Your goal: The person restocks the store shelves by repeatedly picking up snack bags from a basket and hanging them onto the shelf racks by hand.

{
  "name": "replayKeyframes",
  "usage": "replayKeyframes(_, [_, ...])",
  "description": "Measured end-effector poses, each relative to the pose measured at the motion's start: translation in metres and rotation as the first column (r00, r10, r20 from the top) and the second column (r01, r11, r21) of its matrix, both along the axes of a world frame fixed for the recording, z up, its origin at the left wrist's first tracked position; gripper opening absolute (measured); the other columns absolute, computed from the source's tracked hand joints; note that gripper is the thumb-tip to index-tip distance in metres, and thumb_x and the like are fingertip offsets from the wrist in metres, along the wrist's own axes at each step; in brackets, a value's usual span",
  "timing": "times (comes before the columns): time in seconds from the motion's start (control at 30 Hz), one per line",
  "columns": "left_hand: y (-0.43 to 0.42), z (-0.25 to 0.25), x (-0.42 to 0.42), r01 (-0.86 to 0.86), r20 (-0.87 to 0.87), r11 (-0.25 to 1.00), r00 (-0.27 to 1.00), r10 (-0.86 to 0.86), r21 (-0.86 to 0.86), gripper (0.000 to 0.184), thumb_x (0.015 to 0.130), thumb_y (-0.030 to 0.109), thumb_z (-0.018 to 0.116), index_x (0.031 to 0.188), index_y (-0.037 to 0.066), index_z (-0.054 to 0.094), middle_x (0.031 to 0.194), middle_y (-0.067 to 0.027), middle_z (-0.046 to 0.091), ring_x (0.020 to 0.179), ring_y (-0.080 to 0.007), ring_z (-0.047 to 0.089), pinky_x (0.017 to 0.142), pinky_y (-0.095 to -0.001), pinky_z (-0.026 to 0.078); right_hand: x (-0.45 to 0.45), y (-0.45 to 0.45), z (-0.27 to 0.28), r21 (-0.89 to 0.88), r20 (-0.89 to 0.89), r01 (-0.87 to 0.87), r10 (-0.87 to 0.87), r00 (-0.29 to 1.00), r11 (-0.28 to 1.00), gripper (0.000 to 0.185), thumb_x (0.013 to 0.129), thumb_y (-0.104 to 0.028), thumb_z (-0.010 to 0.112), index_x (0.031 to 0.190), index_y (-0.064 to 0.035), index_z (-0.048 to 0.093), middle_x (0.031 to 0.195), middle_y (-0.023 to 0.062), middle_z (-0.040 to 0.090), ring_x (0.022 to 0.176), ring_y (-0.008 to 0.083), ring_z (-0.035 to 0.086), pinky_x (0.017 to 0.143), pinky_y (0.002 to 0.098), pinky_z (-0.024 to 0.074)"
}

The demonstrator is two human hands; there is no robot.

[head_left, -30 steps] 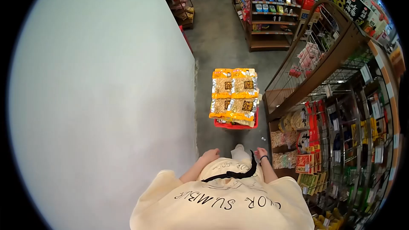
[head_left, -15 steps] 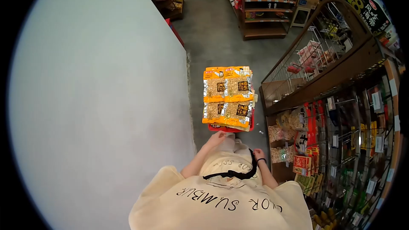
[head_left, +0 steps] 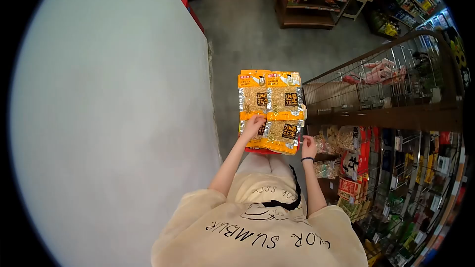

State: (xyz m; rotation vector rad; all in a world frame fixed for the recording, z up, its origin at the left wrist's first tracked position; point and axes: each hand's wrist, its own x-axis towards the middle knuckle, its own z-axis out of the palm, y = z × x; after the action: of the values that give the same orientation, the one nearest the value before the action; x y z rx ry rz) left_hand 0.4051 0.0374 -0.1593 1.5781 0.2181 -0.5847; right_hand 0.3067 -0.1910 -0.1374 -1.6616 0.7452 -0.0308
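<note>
Several orange and silver peanut packets [head_left: 284, 100] lie in two side-by-side stacks on a red basket [head_left: 258, 151] in front of my legs. The basket is mostly hidden under them. My left hand [head_left: 255, 125] is over the left stack, its fingers slightly apart at a front packet [head_left: 256, 138]; no firm grip shows. To the right of the packets is my right hand [head_left: 308, 146], with a dark band at the wrist. Its fingers are loosely bent and point toward the stack's right edge, with nothing visible in them.
A pale wall [head_left: 114, 118] runs along my left. On the right stands a wire rack [head_left: 376, 99] with hanging snack bags [head_left: 351, 163] and price tags. Farther ahead, a brown shelf unit [head_left: 309, 17] holds small packages. Grey floor [head_left: 237, 29] lies between.
Both my hands have moved forward from near my body: the left over the packets, the right beside them. My view has shifted a little, and the wire rack appears nearer.
</note>
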Motion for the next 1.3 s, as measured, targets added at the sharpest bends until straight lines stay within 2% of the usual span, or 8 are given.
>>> replayKeyframes(0.07, [-0.002, -0.006, 0.010, -0.053, -0.030, 0.998, 0.998, 0.054, 0.026, 0.029, 0.076, 0.020, 0.050, 0.098, 0.001, 0.047, 0.084, -0.0077, 0.053, 0.081, -0.0156, 0.050, 0.072, -0.0252, 0.039, 0.017, 0.000, 0.010, -0.470, 0.035, -0.062, 0.090, 0.995, 0.880, 0.011, 0.075, -0.006, 0.046, 0.081, -0.0029, 0.055, 0.065, 0.0073, 0.052, 0.060, 0.0147, 0.051, 0.056, 0.0259, 0.0409])
replayKeyframes(0.17, [-0.009, -0.006, 0.024, -0.092, 0.097, 0.992, 0.992, 0.084, 0.086, 0.031, 0.077, 0.020, 0.050, 0.100, 0.000, 0.045, 0.088, -0.0091, 0.052, 0.085, -0.0175, 0.050, 0.075, -0.0271, 0.039, 0.046, -0.005, 0.008, -0.503, 0.025, -0.065, 0.089, 0.996, 0.862, 0.011, 0.074, -0.006, 0.047, 0.081, -0.0042, 0.056, 0.072, 0.0082, 0.049, 0.061, 0.0176, 0.048, 0.057, 0.0277, 0.0398])
replayKeyframes(0.4, [-0.040, -0.011, 0.075, -0.052, 0.201, 0.905, 0.979, -0.038, 0.422, 0.042, 0.077, 0.020, 0.047, 0.109, -0.004, 0.033, 0.107, -0.0182, 0.038, 0.100, -0.0284, 0.037, 0.084, -0.0354, 0.033, 0.131, -0.019, -0.025, -0.494, -0.159, -0.225, 0.167, 0.973, 0.840, 0.028, 0.074, -0.014, 0.052, 0.099, -0.0018, 0.051, 0.093, 0.0105, 0.055, 0.084, 0.0195, 0.052, 0.075, 0.0291, 0.0411])
replayKeyframes(0.57, [-0.057, -0.008, 0.093, 0.028, 0.190, 0.743, 0.960, -0.207, 0.669, 0.052, 0.076, 0.023, 0.048, 0.113, -0.006, 0.027, 0.107, -0.0212, 0.036, 0.103, -0.0313, 0.032, 0.086, -0.0383, 0.030, 0.174, -0.015, -0.038, -0.142, -0.453, -0.281, 0.190, 0.871, 0.949, 0.049, 0.074, -0.023, 0.053, 0.115, -0.0006, 0.037, 0.111, 0.0139, 0.045, 0.099, 0.0234, 0.046, 0.082, 0.0310, 0.0379])
replayKeyframes(0.83, [-0.071, -0.018, 0.124, 0.005, 0.169, 0.800, 0.977, -0.132, 0.599, 0.057, 0.077, 0.024, 0.048, 0.118, -0.005, 0.021, 0.109, -0.0207, 0.034, 0.101, -0.0322, 0.034, 0.084, -0.0396, 0.032, 0.199, -0.015, -0.039, -0.202, -0.551, -0.342, 0.182, 0.814, 0.918, 0.055, 0.073, -0.032, 0.055, 0.115, -0.0026, 0.038, 0.103, 0.0107, 0.051, 0.093, 0.0225, 0.049, 0.083, 0.0325, 0.0377])
replayKeyframes(1.0, [-0.076, -0.034, 0.126, -0.082, 0.145, 0.847, 0.989, 0.006, 0.524, 0.057, 0.076, 0.023, 0.049, 0.118, -0.004, 0.022, 0.109, -0.0198, 0.035, 0.101, -0.0318, 0.034, 0.083, -0.0391, 0.032, 0.198, -0.017, -0.065, -0.118, -0.524, -0.160, 0.075, 0.849, 0.980, 0.051, 0.071, -0.026, 0.060, 0.113, -0.0047, 0.042, 0.093, 0.0087, 0.055, 0.070, 0.0177, 0.054, 0.052, 0.0275, 0.0460])
replayKeyframes(1.23, [-0.078, -0.035, 0.128, -0.161, 0.007, 0.922, 0.986, 0.169, 0.353, 0.048, 0.076, 0.022, 0.052, 0.112, -0.002, 0.030, 0.105, -0.0156, 0.037, 0.088, -0.0233, 0.042, 0.076, -0.0328, 0.036, 0.199, -0.011, -0.067, -0.252, -0.442, -0.226, 0.095, 0.892, 0.941, 0.037, 0.067, -0.020, 0.064, 0.096, -0.0027, 0.049, 0.089, 0.0073, 0.053, 0.076, 0.0174, 0.050, 0.066, 0.0299, 0.0433])
replayKeyframes(1.3, [-0.078, -0.037, 0.127, -0.225, -0.061, 0.947, 0.968, 0.245, 0.229, 0.046, 0.077, 0.022, 0.051, 0.110, -0.002, 0.031, 0.101, -0.0139, 0.040, 0.082, -0.0201, 0.044, 0.071, -0.0301, 0.038, 0.201, -0.001, -0.047, -0.168, -0.322, -0.033, -0.023, 0.947, 0.985, 0.034, 0.061, -0.017, 0.069, 0.084, -0.0038, 0.047, 0.075, 0.0042, 0.051, 0.071, 0.0154, 0.050, 0.068, 0.0275, 0.0407])
